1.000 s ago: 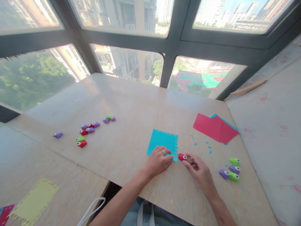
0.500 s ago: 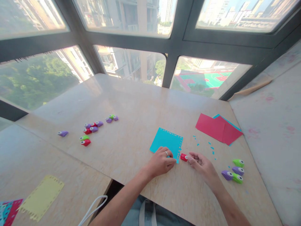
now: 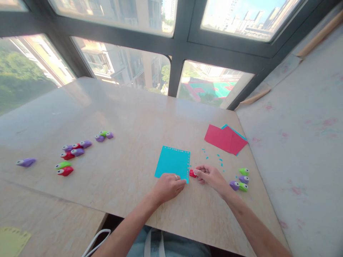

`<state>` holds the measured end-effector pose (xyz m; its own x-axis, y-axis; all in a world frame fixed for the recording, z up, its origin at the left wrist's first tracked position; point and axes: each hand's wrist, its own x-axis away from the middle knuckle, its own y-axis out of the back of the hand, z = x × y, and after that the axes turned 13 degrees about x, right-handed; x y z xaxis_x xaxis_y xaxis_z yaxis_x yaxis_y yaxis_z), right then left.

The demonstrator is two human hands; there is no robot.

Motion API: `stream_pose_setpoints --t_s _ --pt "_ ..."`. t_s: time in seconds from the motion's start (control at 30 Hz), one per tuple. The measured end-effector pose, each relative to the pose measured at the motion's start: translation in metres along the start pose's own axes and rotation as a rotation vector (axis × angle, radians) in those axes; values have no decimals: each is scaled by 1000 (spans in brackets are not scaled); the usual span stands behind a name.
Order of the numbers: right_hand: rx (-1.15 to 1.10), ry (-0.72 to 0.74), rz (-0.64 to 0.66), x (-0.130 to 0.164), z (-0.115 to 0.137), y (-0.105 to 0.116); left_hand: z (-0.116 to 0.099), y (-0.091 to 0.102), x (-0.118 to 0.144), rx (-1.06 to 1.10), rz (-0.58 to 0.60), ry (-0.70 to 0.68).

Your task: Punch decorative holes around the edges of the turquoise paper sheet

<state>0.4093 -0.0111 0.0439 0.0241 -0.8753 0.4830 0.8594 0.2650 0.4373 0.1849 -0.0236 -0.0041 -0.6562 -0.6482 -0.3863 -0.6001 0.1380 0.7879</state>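
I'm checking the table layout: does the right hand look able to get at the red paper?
Probably yes: only small blue scraps seem to lie between the right hand and the red paper. It holds a red punch, though, which it may need to release first.

Left hand [image 3: 169, 185]: back facing up, fingers bent and pointing toward the right hand
Left wrist [image 3: 154, 197]: almost straight behind the hand
Left forearm [image 3: 131, 225]: bare, slanting back and leftward from its hand
Right hand [image 3: 211, 177]: thumb drawn close to the bent fingers, tips toward the left hand
Right forearm [image 3: 250, 217]: bare, slanting back and rightward from its hand
Hands: near each other, apart
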Motion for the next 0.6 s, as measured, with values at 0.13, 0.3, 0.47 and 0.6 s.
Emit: stream_pose_setpoints --t_s 0.13,0.3,0.47,0.6 --pt "6 24 34 1 -1 3 -7 -4 0 -20 -13 19" --pt "37 54 102 1 -1 5 -11 -2 -3 -85 -46 70" --pt "16 46 92 2 1 2 -13 -2 -5 -154 -75 74" --pt "3 73 99 4 2 2 -14 -4 -6 -212 -54 69"
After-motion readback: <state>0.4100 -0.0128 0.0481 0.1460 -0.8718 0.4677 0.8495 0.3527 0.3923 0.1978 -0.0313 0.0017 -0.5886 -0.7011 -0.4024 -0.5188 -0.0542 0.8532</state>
